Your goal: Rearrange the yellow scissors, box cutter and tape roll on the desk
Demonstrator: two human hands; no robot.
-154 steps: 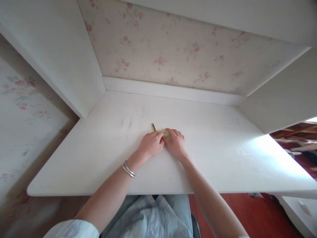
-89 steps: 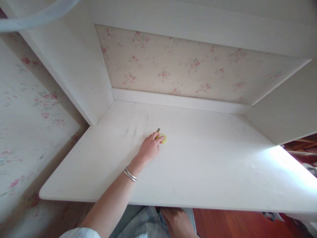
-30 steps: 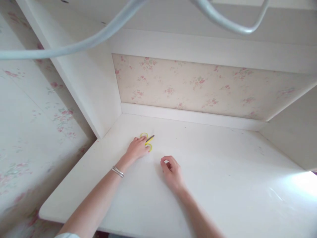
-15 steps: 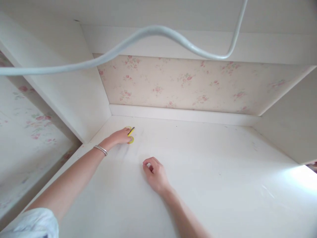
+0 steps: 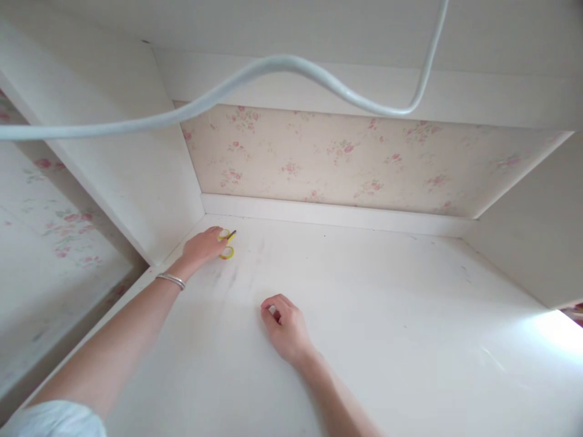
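At the far left of the white surface, my left hand [image 5: 204, 244] is closed over yellow-handled scissors [image 5: 226, 252], palm down. Two yellow loops show beyond the fingertips; the hand hides the rest. A short dark and yellow stick [image 5: 232, 235] lies across the upper loop, and I cannot tell whether it is a separate piece. Nearer to me, my right hand [image 5: 286, 328] rests on the surface with curled fingers, thumb against forefinger. Nothing shows in it.
The white surface [image 5: 364, 291] has faint dark smudges beside my left hand. White side panels [image 5: 122, 164] and a low back ledge [image 5: 328, 213] enclose it. A pale cable [image 5: 282, 64] hangs across the upper view, before flowered wallpaper [image 5: 310, 152].
My left hand has slid left and slightly farther away, and the yellow loops and dark stick have moved with it. My right hand stays in nearly the same place, still curled.
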